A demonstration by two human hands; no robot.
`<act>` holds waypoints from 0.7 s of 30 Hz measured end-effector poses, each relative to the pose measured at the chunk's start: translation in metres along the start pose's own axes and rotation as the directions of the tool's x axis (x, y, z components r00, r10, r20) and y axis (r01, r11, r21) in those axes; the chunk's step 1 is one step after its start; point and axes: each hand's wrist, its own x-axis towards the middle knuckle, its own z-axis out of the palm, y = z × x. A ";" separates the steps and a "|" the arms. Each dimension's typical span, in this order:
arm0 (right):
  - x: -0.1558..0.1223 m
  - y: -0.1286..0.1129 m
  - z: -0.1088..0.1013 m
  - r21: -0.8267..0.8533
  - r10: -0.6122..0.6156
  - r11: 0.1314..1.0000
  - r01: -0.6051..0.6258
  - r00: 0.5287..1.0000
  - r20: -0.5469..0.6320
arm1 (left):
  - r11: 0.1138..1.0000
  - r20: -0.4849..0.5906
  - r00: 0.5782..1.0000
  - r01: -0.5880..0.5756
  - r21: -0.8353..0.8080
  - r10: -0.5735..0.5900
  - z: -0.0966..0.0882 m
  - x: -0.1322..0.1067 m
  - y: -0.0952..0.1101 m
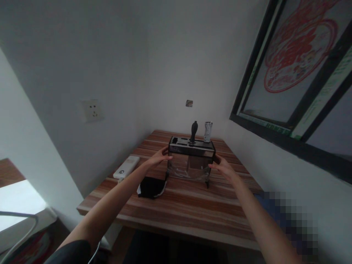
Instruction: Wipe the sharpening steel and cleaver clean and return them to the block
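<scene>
A knife holder point(189, 164) with a slotted metal top, dark ends and a clear front stands upright on short legs on the wooden table. My left hand point(160, 157) grips its left end, the thumb at the front edge and the other fingers partly hidden behind. On the opposite end my right hand point(222, 167) holds it the same way. A black handle point(194, 131) sticks up from a slot in the top. Behind the right end of the top rises a crumpled silvery packet point(208, 131); whether it sits in the holder I cannot tell.
The wood-grain table point(187, 216) meets walls at the back and sides. On its left lie a white power bank point(126, 167) with a cable and a folded black cloth point(151, 187). A wall socket point(92, 110) is at left, a dark-framed window point(291, 66) at right.
</scene>
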 end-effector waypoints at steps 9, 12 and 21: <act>-0.011 -0.002 -0.005 0.027 0.020 0.999 -0.020 1.000 -0.004 | 1.000 -0.002 1.000 -0.006 -0.003 0.006 0.006 0.003 -0.006; -0.013 -0.003 -0.003 0.027 0.012 1.000 -0.012 1.000 0.001 | 1.000 0.001 1.000 -0.010 0.010 0.010 0.006 0.000 -0.003; -0.015 0.006 -0.003 0.040 0.016 0.999 -0.016 1.000 0.003 | 0.995 0.026 0.999 -0.031 0.095 0.029 0.007 -0.005 0.000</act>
